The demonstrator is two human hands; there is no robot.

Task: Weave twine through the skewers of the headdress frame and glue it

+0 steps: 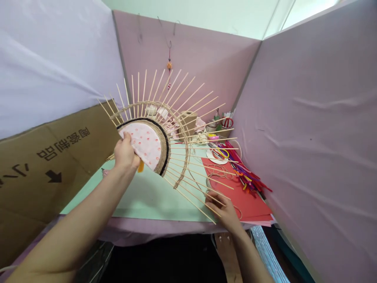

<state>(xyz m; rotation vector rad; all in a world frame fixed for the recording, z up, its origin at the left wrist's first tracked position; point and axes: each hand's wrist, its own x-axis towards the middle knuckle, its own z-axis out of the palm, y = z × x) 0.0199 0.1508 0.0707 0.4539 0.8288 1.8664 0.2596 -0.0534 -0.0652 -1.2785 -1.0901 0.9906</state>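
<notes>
My left hand (126,151) grips the straight edge of a half-round woven piece (145,143), thumb on its pink dotted cloth. Black and tan cord bands curve around the cloth, and thin wooden sticks (191,104) fan outward from them. Farther out, a ring of twisted twine (187,145) crosses the sticks. At the lower right, my right hand (219,206) is closed near the lowest stick tips, its fingers around a strand of twine (196,182) that runs up to the twine ring. The fingertips are partly hidden behind the sticks.
A pale green sheet (141,200) covers the table. Red sheets (250,206) lie at the right beneath colourful pipe cleaners (244,173). A twine roll (188,118) and red-handled scissors (228,122) are at the back. Cardboard (59,157) leans at the left; a bead ornament (169,66) hangs behind.
</notes>
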